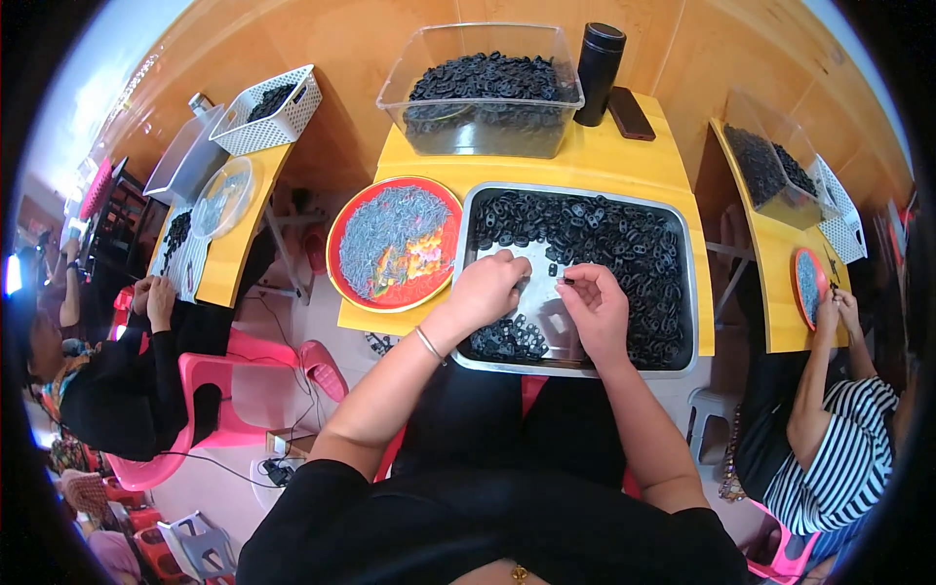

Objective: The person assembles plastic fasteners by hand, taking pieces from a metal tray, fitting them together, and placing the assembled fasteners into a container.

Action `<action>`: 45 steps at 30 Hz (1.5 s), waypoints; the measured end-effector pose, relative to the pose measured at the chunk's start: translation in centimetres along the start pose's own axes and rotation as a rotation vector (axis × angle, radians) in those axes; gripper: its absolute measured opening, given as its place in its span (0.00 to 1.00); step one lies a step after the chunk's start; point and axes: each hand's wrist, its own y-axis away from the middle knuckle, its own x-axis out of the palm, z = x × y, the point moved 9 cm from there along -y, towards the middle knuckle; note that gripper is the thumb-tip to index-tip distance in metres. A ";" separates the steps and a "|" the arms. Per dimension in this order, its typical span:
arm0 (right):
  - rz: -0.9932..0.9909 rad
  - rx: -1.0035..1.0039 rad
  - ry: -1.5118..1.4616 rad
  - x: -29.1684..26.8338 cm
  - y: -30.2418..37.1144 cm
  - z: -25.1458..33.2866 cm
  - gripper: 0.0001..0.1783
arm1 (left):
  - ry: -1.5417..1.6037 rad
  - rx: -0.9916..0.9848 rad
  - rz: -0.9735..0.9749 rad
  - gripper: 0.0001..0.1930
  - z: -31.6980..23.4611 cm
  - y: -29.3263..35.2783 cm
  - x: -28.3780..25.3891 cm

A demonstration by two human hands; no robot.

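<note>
Over a metal tray (624,371) of black oval plastic pieces (639,253) with holes, my two hands work close together. My right hand (599,310) pinches a small black plastic piece (565,281) between thumb and fingers. The fingers of my left hand (492,290) are curled closed above the tray's left part; what they hold, if anything, is hidden. Between the hands, a small black piece (553,269) shows against the bare metal. A cluster of small dark pieces (512,337) lies in the tray's near left corner. Left of the tray, a red plate (421,294) holds many thin grey metal pins (385,229).
At the back stands a clear bin (478,141) heaped with black pieces, beside a black cylindrical flask (599,73) and a dark flat case (631,114). People sit at yellow tables left (229,263) and right (780,312). A pink chair (229,385) stands left.
</note>
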 end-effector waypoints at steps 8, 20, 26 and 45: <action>-0.023 0.029 0.071 -0.2 0.0 0.0 0.07 | 0.061 0.015 -0.021 0.12 0.5 0.8 -0.6; -0.020 0.018 0.121 -0.1 0.1 0.6 0.07 | 0.301 0.167 0.271 0.09 -1.1 1.4 -2.5; -0.139 0.026 0.072 -1.2 0.2 1.4 0.06 | 0.069 0.268 0.247 0.11 -3.0 0.7 -1.1; -0.171 0.015 -0.038 -1.7 0.1 1.1 0.07 | -0.053 0.423 0.066 0.23 -3.6 -1.8 0.6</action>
